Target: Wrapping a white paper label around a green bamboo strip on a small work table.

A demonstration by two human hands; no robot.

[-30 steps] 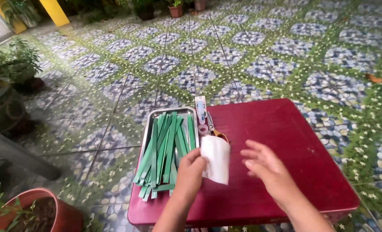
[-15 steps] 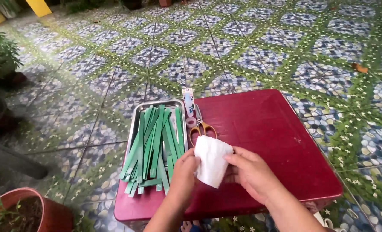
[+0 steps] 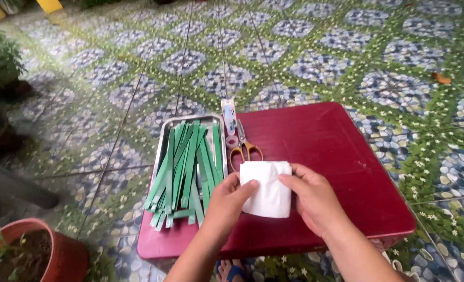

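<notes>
Both my hands hold a white folded sheet of paper (image 3: 267, 189) just above the small dark red table (image 3: 336, 151). My left hand (image 3: 227, 201) pinches its left edge and my right hand (image 3: 313, 197) grips its right edge. Left of the paper, a metal tray (image 3: 165, 142) carries several long green paper strips (image 3: 185, 169). Orange-handled scissors (image 3: 245, 149) lie beside the tray, just beyond the paper, with a small glue tube (image 3: 229, 116) and a roll of tape (image 3: 232, 141) near them.
The table stands on a patterned green and blue tile floor (image 3: 315, 52). A terracotta pot with soil (image 3: 31, 256) sits at the lower left, and potted plants (image 3: 0, 60) line the left edge. My foot (image 3: 231, 271) shows under the table's front.
My right hand came in and took hold of the paper's right edge. The paper, first held by the left hand alone, now lies flatter and spread between both hands.
</notes>
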